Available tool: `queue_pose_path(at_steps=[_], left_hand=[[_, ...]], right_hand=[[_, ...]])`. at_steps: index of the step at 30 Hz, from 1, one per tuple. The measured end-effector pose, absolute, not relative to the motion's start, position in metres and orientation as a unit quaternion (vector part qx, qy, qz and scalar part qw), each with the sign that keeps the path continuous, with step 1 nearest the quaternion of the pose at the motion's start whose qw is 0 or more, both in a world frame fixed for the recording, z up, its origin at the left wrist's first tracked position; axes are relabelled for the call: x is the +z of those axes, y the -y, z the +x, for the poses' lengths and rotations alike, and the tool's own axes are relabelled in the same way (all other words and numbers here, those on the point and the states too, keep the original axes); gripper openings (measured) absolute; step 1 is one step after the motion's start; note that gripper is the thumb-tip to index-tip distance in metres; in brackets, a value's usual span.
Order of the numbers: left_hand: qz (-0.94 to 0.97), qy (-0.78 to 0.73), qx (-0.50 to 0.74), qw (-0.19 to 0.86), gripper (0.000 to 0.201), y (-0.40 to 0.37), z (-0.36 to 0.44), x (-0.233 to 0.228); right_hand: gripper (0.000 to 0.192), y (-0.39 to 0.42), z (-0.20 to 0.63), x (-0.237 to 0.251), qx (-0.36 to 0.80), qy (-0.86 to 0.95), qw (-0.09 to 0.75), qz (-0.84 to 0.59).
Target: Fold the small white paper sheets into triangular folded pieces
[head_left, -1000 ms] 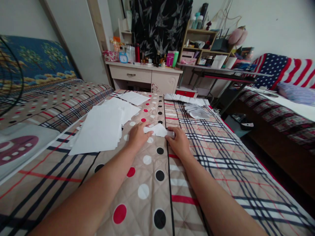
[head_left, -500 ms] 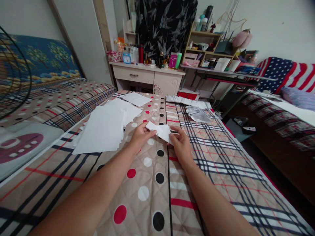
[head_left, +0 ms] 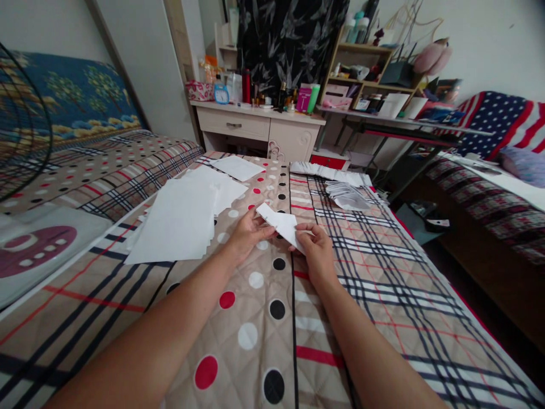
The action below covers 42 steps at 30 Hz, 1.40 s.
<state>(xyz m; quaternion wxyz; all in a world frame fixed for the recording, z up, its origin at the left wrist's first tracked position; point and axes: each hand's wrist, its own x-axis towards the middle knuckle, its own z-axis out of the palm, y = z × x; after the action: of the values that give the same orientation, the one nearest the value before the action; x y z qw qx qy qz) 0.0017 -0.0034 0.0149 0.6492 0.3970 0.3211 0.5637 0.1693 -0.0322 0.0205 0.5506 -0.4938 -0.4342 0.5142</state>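
"Where's the folded white paper strip?"
"Left grip pinches one end, right grip the other, over the beige dotted quilted bedcover."
"Step?"
"Folding, I'd judge; the next move calls for light, even finger pressure."

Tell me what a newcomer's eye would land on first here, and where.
Most likely the folded white paper at the centre, held between the left hand and the right hand over the patterned bedspread. After that, probably the spread pile of white sheets to the left, then the stars-and-stripes cloth at the far right.
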Motion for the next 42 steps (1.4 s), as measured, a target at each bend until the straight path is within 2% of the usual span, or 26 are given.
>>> queue_pose_path(at_steps=[10, 20, 31, 37, 42], left_hand=[[0.404, -0.315, 0.548, 0.661, 0.080, 0.003, 0.002, 0.016], [0.396, -0.350, 0.547, 0.650, 0.075, 0.002, 0.004, 0.017], [0.424, -0.431, 0.502, 0.619, 0.048, -0.002, 0.018, 0.023], [0.496, -0.526, 0.471, 0.506, 0.029, -0.015, 0.032, 0.017], [0.587, -0.570, 0.461, 0.343, 0.017, -0.015, 0.027, 0.015]], right_hand=[[0.043, 0.034, 0.166, 0.020, 0.519, 0.452, 0.547, -0.477], [0.036, 0.034, 0.164, 0.013, 0.455, 0.537, 0.524, -0.480], [0.027, 0.032, 0.166, 0.003, 0.408, 0.598, 0.508, -0.467], [0.038, 0.030, 0.166, 0.004, 0.446, 0.560, 0.514, -0.473], [0.049, 0.032, 0.162, 0.011, 0.258, 0.598, 0.508, -0.563]])
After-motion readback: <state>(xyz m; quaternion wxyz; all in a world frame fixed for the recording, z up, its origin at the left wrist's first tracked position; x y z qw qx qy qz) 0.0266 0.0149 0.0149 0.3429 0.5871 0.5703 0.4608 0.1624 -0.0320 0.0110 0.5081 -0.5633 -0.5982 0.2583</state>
